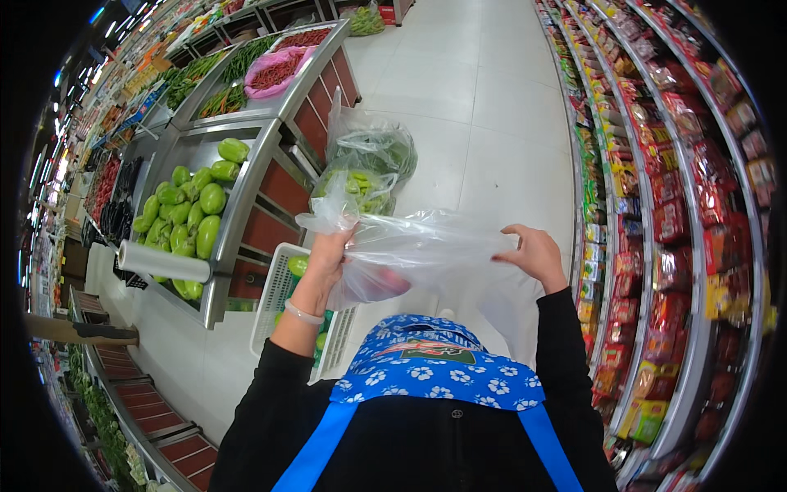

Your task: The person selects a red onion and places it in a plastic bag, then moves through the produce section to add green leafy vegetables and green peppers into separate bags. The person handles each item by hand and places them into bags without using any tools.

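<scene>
My left hand [335,246] grips the bunched end of a clear plastic bag [418,237], stretched sideways in front of me. Something red [387,283] shows through its lower left part. My right hand [532,252] is at the bag's right side, thumb and forefinger apart; whether a fingertip touches the film cannot be told. Thin plastic hangs below that hand. A white plastic basket [267,301] with green produce stands on the floor beneath my left forearm. Beyond the stretched bag, plastic bags of green vegetables [369,184] rest on the floor beside the produce stand.
At left, a metal-edged produce stand [246,178] holds green eggplants [197,212]. A roll of plastic bags [163,261] is at its near corner. Chillies [276,71] lie farther along, some in a pink bag. Shelves of packaged goods [670,227] line the right side of the tiled aisle.
</scene>
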### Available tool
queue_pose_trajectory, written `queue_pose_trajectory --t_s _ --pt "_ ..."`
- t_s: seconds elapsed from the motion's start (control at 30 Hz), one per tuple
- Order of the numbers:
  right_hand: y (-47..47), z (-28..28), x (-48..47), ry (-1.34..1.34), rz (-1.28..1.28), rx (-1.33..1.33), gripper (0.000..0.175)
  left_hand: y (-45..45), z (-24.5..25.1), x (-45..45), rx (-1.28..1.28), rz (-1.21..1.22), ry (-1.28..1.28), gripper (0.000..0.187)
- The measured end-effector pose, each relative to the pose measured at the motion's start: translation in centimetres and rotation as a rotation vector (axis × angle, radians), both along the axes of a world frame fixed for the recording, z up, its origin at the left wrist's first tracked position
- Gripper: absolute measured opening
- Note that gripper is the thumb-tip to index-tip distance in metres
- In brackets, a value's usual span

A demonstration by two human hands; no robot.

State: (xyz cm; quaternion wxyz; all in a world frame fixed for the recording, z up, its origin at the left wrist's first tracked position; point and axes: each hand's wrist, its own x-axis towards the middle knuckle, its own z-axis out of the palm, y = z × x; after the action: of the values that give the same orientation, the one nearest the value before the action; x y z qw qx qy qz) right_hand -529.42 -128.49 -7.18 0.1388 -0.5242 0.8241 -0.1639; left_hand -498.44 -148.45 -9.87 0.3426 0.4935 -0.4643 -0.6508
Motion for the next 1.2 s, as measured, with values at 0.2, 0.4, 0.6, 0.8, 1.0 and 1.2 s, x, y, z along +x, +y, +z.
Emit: queue_pose_trajectory --t_s 0.2,0.4,0.6,0.8,1.0,1.2 --pt "-17.0 3.1 -8.8 -0.088 0.278 -0.492 0.069 -10.9 -1.3 -11.9 -0.082 -0.219 -0.117 0.021" --pt "-36.4 -3.1 -13.7 -0.055 0.637 -0.027 0.055 -21.7 -2.1 -24.6 -0.357 -0.284 -0.018 0.031" --pt "-53.2 2.8 -34.5 0.496 0.417 0.049 0.024 -37.9 -1.8 -39.1 0.088 0.112 0.247 0.022" --pt "-54.1 10.4 -59.1 1.007 -0.023 -0.995 0.016 -53.5 2.7 -47.6 0.215 0.071 0.77 0.035" --pt "-65.0 -13.6 -68.2 0.451 0.414 0.631 0.019 -67.1 7.9 -52.7 0.192 0.208 1.047 0.04" --pt "-87.7 -2.2 -80.8 0.424 0.23 -0.489 0.023 -79.5 13.2 -55.4 -0.108 0.315 0.88 0.041"
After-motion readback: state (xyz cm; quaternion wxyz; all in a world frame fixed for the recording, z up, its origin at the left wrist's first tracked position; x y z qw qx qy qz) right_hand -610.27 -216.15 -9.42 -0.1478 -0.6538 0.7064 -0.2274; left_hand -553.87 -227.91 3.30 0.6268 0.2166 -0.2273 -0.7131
